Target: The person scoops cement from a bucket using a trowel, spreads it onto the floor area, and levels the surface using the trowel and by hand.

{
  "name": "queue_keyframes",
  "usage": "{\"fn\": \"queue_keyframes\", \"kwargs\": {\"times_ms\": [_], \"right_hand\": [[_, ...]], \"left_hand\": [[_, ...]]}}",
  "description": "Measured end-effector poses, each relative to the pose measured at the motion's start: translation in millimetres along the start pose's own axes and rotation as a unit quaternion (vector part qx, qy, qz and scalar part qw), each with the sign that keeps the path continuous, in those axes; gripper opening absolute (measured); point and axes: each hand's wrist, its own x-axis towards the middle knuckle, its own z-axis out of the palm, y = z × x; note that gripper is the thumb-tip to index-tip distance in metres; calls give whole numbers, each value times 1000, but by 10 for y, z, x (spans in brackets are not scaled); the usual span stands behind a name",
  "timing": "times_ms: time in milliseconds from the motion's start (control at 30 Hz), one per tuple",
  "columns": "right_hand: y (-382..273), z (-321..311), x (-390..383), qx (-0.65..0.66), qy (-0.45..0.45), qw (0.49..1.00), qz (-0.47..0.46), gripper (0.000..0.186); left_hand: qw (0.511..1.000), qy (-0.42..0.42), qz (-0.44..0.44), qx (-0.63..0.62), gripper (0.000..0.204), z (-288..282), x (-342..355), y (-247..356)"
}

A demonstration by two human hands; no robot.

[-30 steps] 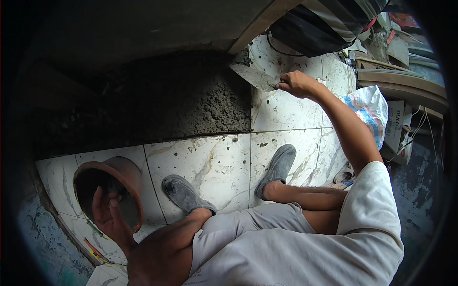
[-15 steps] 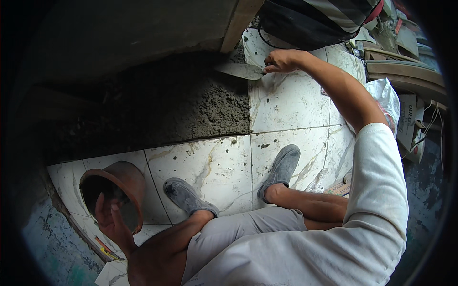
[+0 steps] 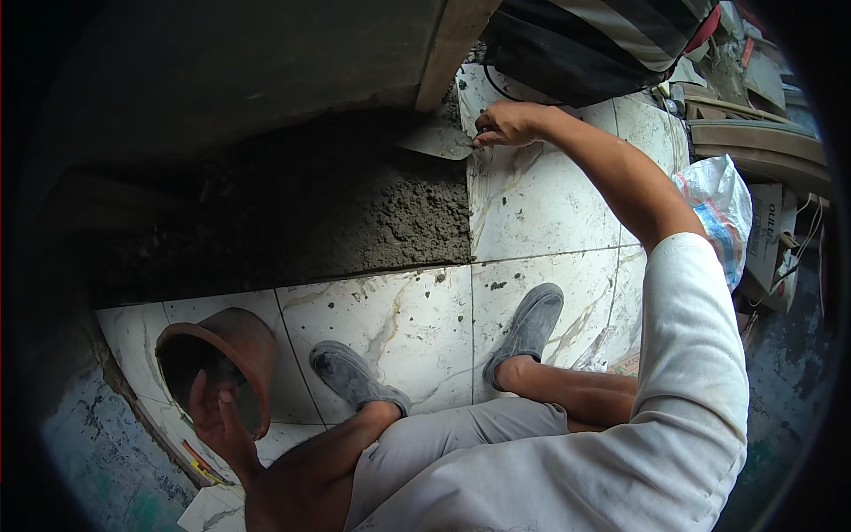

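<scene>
My right hand (image 3: 511, 123) is closed round the handle of a trowel (image 3: 436, 139) at the far edge of the tiled part. The trowel's grey blade points left over the dark wet mortar (image 3: 415, 217), beside the tile edge; whether it touches the mortar I cannot tell. White marbled floor tiles (image 3: 541, 213) border the mortar on the right and the near side. My left hand (image 3: 220, 421) is raised in front of the mouth of a brown bucket (image 3: 251, 344), fingers stretched out and holding nothing. The bucket lies tipped on its side.
A dark panel (image 3: 292, 62) with a wooden edge (image 3: 450, 58) overhangs the mortar. A black striped bag (image 3: 576, 53) stands at the far side. On the right are a white plastic sack (image 3: 720, 208), a carton (image 3: 764, 222) and wooden pieces (image 3: 753, 142). My shoes (image 3: 529, 324) rest on the tiles.
My right hand and the trowel have shifted slightly left, with the blade further over the mortar. The whole view has moved a little. My left hand stays by the bucket.
</scene>
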Motion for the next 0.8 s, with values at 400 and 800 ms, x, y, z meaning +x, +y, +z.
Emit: {"fn": "queue_keyframes", "kwargs": {"times_ms": [400,800], "right_hand": [[-481,314,-371,23,-40,999,-3,41],[-880,786,-542,27,-27,997,65,40]], "left_hand": [[1000,-6,9,2,39,20,38,-15],[1000,11,10,-19,38,-10,57,-52]]}}
